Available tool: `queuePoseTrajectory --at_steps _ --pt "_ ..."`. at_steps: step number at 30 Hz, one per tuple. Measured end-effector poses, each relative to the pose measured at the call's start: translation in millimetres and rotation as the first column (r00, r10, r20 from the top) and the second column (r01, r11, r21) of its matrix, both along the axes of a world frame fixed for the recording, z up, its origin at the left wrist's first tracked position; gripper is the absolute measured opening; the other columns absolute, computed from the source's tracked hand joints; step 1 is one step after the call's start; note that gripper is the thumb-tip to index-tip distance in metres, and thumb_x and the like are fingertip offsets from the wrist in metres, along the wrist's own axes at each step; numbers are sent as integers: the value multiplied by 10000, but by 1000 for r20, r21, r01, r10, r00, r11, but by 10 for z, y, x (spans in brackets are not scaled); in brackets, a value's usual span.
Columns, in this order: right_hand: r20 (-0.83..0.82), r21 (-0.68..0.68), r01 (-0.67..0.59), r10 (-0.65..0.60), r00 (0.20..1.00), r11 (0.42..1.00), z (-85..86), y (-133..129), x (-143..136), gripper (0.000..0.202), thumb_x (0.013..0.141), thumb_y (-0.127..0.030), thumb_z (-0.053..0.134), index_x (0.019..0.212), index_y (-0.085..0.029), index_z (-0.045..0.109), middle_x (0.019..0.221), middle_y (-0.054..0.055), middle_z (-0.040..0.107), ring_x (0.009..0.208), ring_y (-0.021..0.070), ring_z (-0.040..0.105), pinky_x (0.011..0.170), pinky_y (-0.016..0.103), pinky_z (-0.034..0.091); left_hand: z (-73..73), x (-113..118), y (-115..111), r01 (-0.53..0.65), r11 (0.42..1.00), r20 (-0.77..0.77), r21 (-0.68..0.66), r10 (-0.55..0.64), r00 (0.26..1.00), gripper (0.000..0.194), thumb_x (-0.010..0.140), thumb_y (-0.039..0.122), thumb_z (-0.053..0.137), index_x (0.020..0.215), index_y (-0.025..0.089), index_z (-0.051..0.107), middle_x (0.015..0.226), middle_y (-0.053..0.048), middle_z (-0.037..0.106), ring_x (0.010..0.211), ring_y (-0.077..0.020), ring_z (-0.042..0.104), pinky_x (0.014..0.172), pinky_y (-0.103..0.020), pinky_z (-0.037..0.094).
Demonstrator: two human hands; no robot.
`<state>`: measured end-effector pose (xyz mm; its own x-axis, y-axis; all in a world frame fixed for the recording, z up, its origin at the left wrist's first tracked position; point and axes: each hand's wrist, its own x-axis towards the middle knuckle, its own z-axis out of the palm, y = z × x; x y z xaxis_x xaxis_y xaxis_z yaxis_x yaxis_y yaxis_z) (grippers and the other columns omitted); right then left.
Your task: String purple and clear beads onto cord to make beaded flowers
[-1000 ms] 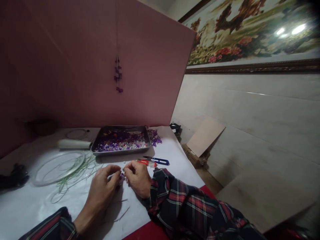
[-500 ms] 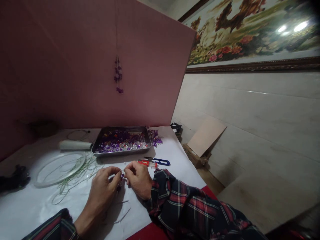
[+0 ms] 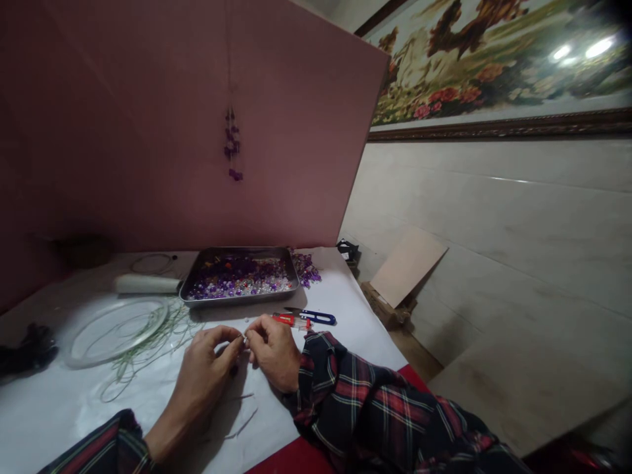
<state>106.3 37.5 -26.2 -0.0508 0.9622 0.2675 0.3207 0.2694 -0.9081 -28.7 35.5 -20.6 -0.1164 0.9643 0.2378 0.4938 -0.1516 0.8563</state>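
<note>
Over the white-covered table (image 3: 276,415), my left hand (image 3: 210,362) and my right hand (image 3: 271,349) meet fingertip to fingertip. Both are pinched closed. A tiny pale piece (image 3: 244,338) shows between the fingertips; what else they grip is too small to make out. Just beyond my hands sits a metal tray (image 3: 239,301) of purple, clear and a few red beads (image 3: 247,280). More purple beads (image 3: 309,271) lie against its right side. Near my right hand are blue thread snips (image 3: 316,317) and a red-and-clear tool (image 3: 293,321).
Left of my hands lie a clear ring (image 3: 79,359), tangled green cord (image 3: 135,362), a pale roll (image 3: 145,284) and a dark bundle (image 3: 29,349). A purple bead strand (image 3: 232,141) hangs before the pink panel (image 3: 296,131).
The purple bead seen at my fingertips is now mostly hidden, and a small pale piece shows there. My hands remain nearly in place, and the view has shifted slightly.
</note>
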Motion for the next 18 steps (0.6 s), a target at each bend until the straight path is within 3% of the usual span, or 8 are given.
queuePoseTrajectory --at_steps 3,7,15,18 --pt "-20 -10 7 -7 1000 1000 -33 19 -6 143 835 -88 493 731 -171 547 590 -55 573 442 76 556 464 175 407 -2 -4 13 64 998 -117 7 -63 991 191 696 372 548 649 224 659 752 -84 693 818 -292 598 775 -418 440" --pt "-35 -32 -1 0 999 999 -26 15 -8 133 828 -94 489 734 -171 540 590 -52 572 440 76 550 439 166 397 0 -3 19 67 998 -154 4 -65 986 192 701 367 530 663 224 652 754 -84 693 821 -293 594 770 -421 441" --pt "-9 6 -21 21 1000 1000 11 -11 6 144 825 -84 490 725 -176 539 507 -71 507 438 83 525 460 170 402 -84 -27 42 106 994 63 -2 -106 992 354 712 372 610 992 176 699 959 -123 721 926 -294 637 846 -429 468" --pt "-2 6 -37 37 999 999 9 -13 11 144 835 -93 488 733 -177 544 497 -76 497 428 81 519 456 169 394 -84 -36 37 108 994 14 23 -109 994 297 717 394 608 893 188 729 930 -117 724 932 -297 632 858 -428 461"
